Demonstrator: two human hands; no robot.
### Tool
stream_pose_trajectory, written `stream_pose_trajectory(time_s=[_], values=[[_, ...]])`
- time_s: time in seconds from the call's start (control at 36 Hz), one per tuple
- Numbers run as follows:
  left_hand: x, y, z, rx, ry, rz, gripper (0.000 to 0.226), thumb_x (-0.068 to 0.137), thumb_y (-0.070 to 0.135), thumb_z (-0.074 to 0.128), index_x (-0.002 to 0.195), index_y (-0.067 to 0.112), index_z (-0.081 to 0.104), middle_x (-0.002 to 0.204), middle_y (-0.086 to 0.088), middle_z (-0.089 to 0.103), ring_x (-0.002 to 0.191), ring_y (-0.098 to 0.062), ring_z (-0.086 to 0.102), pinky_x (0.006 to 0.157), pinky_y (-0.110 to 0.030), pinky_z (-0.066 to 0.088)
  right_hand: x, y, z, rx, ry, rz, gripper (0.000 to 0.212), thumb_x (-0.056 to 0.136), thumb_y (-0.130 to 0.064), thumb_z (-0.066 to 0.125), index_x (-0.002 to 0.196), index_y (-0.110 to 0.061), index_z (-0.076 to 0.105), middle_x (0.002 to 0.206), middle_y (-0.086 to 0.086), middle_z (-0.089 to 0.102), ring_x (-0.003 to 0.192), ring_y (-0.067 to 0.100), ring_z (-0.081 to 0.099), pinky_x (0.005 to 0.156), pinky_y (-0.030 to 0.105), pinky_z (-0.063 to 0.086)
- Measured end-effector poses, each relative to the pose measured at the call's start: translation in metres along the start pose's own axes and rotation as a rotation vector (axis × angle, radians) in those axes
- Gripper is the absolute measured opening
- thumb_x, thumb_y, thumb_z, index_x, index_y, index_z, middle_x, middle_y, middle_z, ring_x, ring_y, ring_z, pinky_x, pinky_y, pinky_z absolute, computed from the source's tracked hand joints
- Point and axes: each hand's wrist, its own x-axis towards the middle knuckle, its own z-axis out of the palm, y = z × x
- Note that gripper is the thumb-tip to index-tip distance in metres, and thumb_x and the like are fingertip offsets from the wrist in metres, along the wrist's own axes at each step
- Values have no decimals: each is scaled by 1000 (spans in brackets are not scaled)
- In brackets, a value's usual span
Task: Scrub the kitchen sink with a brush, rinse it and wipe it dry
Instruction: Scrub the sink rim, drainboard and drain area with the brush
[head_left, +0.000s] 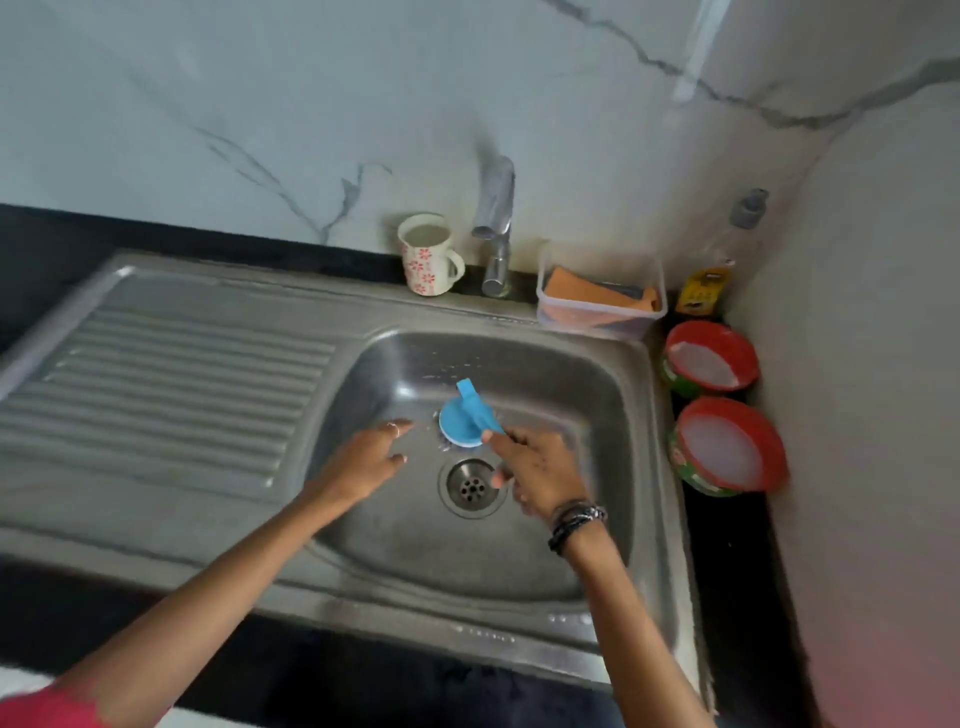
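while right hand (540, 475) seemingly pinches brush (464, 423), sink (519, 551)

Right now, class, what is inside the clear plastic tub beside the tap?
The clear plastic tub holds an orange cloth or sponge and something darker beside it. What lies beneath them is covered.

A white mug (427, 253) with a red flower pattern stands on the black countertop (727, 571) at the rear, just left of the tap base. To the right of the tap, a clear plastic container (601, 291) holds orange cloths or sponges (exact type cannot be determined). A bottle (714, 270) with a yellow label and grey cap stands in the rear right corner. Two red-rimmed bowls (709, 362) (727, 448) of white substance sit along the right wall. The walls are white marble (260, 114) with grey veins.
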Motion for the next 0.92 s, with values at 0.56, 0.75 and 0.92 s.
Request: stream_pose_trajectory(time_s=[0.56,0.75,0.92], values=[[-175,-218,-84,-10,271,-437,59,90,18,61,142,7,36,152,-13,26,142,-25,22,115,-36,17,-29,-9,185,-404,-469,9,24,90,-31,55,97,-15,71,51,-6,53,34,-7,46,43,4,33],[-181,-252,-107,-39,308,-458,58,91,15,58,144,6,33,154,-10,21,144,-22,16,117,-36,13,-30,-23,231,-550,-437,-15,31,92,-34,51,116,-19,65,53,-8,51,43,-3,45,49,13,33],[-188,-277,-128,-73,274,-423,60,90,18,61,143,12,35,153,-10,25,143,-22,18,116,-38,16,-8,-53,302,-530,-468,-48,28,92,-32,51,104,-14,69,53,-7,51,45,-1,45,48,14,34]])
